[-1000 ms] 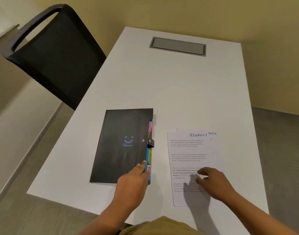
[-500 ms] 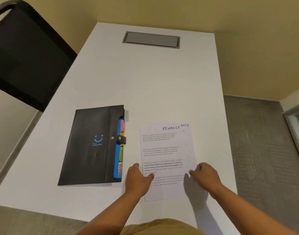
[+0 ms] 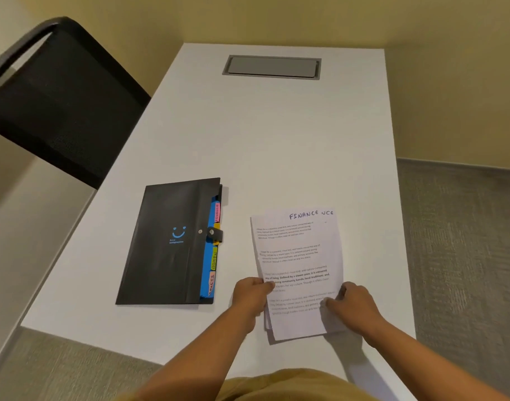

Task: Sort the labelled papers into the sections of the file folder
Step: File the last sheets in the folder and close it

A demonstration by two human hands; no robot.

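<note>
Premises: an office or meeting room. A white laminate worktop (image 3: 277, 140) carries a recessed grey cable hatch (image 3: 272, 67) at 12 o'clock. A black mesh-backed chair (image 3: 59, 96) stands at 10 o'clock. Grey carpet (image 3: 456, 241) lies at 3 o'clock, with plain yellow walls (image 3: 277, 18) beyond. A tabbed file folder (image 3: 167, 244) at 8 o'clock and typed papers (image 3: 297, 256) at 5 o'clock indicate clerical use.

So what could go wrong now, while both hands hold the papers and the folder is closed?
1. The stack of papers is uneven: a second sheet peeks out beside the FINANCE heading, so sheets may slide apart or two may get filed together.
2. The folder is shut by its snap strap, while the left hand and right hand both grip the stack. One hand must let go to open it, which could loosen the stack.
</note>
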